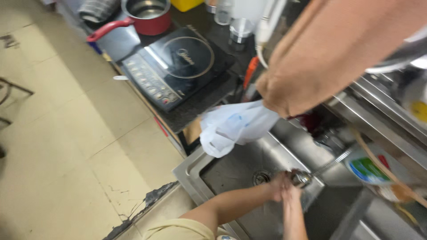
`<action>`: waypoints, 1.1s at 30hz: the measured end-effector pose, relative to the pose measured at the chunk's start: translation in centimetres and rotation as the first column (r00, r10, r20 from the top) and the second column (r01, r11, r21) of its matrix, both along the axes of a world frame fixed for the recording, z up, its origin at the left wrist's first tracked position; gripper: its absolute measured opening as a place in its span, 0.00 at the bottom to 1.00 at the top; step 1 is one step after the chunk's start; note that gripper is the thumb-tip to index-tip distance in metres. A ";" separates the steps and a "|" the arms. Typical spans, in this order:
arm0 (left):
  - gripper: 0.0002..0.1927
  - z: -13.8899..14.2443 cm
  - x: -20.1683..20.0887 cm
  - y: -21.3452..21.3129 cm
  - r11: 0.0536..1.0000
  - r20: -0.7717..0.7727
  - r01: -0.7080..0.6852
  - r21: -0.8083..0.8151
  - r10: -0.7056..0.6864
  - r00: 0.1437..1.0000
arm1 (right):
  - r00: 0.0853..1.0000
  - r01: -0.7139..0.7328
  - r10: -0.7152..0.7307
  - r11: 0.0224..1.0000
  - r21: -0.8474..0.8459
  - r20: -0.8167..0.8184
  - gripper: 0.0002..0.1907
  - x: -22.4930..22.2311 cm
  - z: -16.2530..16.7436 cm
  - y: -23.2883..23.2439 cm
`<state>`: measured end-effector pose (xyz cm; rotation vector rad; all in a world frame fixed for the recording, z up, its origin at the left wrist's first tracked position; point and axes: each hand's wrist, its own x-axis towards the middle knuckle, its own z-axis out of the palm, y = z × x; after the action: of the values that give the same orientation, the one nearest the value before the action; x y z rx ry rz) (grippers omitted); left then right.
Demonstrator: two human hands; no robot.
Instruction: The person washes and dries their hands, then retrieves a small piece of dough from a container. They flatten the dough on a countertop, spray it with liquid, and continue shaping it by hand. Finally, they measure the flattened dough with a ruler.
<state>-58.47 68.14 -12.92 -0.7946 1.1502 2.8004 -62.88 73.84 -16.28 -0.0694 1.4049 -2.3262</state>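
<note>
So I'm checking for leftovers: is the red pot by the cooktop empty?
Looks empty: the red pot shows only bare shiny metal inside.

A white plastic bag (235, 126) hangs over the sink's back edge; a green-and-blue labelled bottle (368, 171) lies right of it.

At my grey steel sink (222, 171) a white plastic bag (233, 126) hangs — beyond it, a black induction cooker (178, 66) and red saucepan (149, 15) — floor tiles (58, 133) beige.

Single head view; tilted, looking down, sink (231, 171) near
</note>
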 end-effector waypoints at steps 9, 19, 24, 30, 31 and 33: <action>0.09 -0.9 -0.4 1.7 0.951 0.146 0.038 -0.308 0.008 0.989 | 0.965 0.108 -0.161 0.963 0.247 0.206 0.08 -1.6 -2.2 6.4; 0.15 3.8 1.9 2.6 0.870 0.143 -0.080 -0.486 0.170 0.975 | 0.882 -0.119 0.157 0.987 -0.111 0.444 0.18 2.3 -3.1 0.8; 0.09 2.6 -4.8 -3.7 0.995 -0.178 -0.058 -0.086 0.042 0.983 | 0.931 -0.175 0.181 0.983 -0.048 0.318 0.17 1.2 -1.6 -1.5; 0.29 7.4 -10.3 -6.6 0.913 0.015 -0.057 0.405 0.056 0.998 | 0.965 -0.071 0.098 0.991 -0.118 0.243 0.24 2.3 -1.0 -0.7; 0.33 8.6 -10.9 -6.9 0.916 0.065 -0.059 0.397 0.035 0.997 | 0.952 -0.065 0.098 0.990 -0.122 0.290 0.26 2.5 -0.9 -0.5; 0.38 10.7 -12.0 -7.2 0.919 0.013 -0.057 0.390 0.056 0.998 | 0.917 -0.053 0.100 0.990 -0.130 0.386 0.29 2.5 -0.5 0.1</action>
<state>-70.48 60.92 -2.23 -0.7970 0.5376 2.9263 -60.33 73.97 -16.81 0.2882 1.0476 -2.1998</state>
